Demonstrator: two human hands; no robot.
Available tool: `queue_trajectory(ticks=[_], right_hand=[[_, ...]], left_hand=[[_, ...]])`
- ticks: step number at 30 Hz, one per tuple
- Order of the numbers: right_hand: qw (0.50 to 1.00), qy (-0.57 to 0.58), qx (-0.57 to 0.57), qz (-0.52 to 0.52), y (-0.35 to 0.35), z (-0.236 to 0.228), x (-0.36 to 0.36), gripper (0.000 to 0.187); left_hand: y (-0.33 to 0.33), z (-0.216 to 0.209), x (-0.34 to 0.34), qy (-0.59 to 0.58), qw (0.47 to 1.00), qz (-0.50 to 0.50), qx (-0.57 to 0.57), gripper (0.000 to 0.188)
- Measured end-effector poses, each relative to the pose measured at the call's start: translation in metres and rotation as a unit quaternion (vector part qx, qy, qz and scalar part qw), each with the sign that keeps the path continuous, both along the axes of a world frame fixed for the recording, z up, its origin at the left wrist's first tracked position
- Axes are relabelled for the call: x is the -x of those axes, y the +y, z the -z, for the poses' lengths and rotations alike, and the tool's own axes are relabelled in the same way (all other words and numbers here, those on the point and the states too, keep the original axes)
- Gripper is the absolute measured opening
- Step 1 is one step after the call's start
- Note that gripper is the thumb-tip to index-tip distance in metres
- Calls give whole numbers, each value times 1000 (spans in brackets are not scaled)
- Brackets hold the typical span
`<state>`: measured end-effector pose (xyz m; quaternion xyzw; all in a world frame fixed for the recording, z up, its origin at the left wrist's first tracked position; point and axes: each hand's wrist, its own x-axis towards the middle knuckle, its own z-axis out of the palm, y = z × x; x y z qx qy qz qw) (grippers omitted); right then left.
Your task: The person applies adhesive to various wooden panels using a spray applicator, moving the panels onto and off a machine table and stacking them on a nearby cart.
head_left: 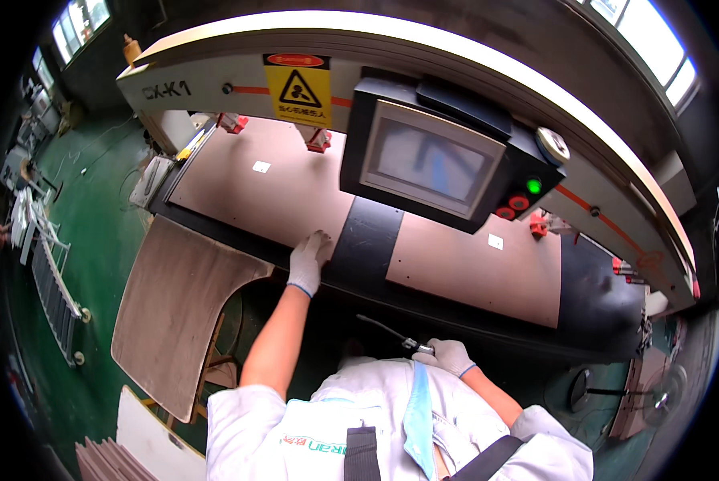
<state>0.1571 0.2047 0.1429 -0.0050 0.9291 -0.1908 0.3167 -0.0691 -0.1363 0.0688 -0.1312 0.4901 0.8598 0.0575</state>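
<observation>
Across the long black worktop [366,236], two brown boards are lying flat under the overhead beam [243,72], and from my distant seat I am looking down on both. A bare dark strip is separating the left board [267,188] from the right board [475,268]; I am guessing that this spacing is keeping their facing edges free of each other. Each board is carrying a pale square label (turned upward, perhaps so that it is staying readable). Red fittings [317,142] are hanging from the beam around the boards' far sides, though I am not managing to tell whether they are touching them.

On the left board, near its front right corner, the white-gloved left hand [308,260] is resting. Its fingers are lying outstretched and close together, gripping nothing that I am seeing; I am reading this as a light, steadying touch. Low beside the person's waist, the right hand [449,356], also gloved, is holding a thin-nozzled tool [410,343]. Its fingers are curling closely around the tool's handle, and the nozzle is pointing leftward, apart from both boards. That low hold is probably keeping the tool out of the left hand's way.
</observation>
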Motion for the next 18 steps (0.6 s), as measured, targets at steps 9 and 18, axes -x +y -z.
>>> queue_trajectory(ticks=[9, 18], right_hand=[[993, 44, 84, 70, 52, 1, -40, 62], [995, 29, 80, 51, 115, -3, -88, 65]], left_hand=[[101, -59, -83, 30, 911, -2, -412, 81], [169, -78, -131, 13, 938, -10, -347, 94]])
